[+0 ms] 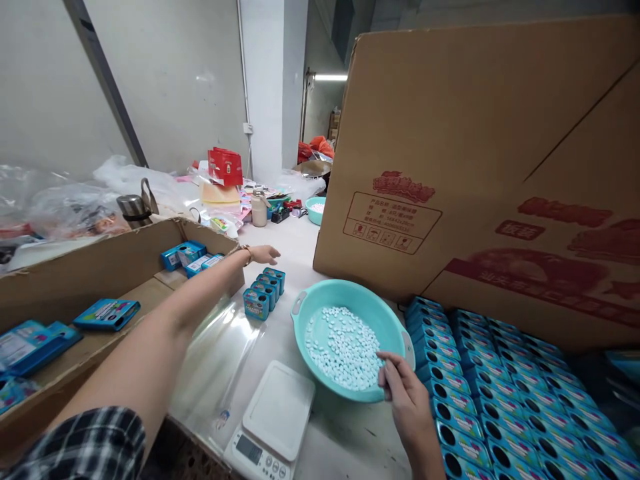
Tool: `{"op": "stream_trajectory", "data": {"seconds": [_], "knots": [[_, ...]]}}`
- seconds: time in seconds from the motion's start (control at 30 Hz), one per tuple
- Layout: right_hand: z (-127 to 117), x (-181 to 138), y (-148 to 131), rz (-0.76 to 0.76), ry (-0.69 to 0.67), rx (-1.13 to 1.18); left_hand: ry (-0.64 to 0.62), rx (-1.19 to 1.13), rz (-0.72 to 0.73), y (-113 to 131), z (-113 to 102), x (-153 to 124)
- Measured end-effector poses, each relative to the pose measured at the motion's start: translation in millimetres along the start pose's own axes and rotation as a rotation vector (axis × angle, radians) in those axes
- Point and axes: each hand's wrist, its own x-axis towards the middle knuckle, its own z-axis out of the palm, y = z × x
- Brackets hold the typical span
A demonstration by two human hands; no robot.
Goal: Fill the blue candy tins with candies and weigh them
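My left hand point(263, 255) is stretched out over the table with its fingers extended and nothing visible in it. Just below it stands a short row of small blue tins point(265, 293) with dark round openings on top. A turquoise plastic basin point(313, 303) holds a spread of small pale candies or tablets point(347, 347). Over the basin's right rim is my right hand point(404, 387), fingers curled together; whether anything is between them is hidden. A white digital scale point(279, 407) lies left of the basin, its pan bare.
Many blue tins point(495, 387) stand in rows at right, beside a large cardboard carton point(395, 120). An open cardboard box point(145, 250) with blue packages point(107, 313) is at left. Farther back are a beige bottle point(259, 209), a steel flask point(134, 209) and plastic bags.
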Motion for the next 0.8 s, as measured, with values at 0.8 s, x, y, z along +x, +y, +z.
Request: {"op": "stream_trajectory", "data": {"seconds": [0.8], "knots": [[59,6,33,-0.713,-0.149,-1.133,0.753,-0.234,-0.389,-97,63,-415]]}}
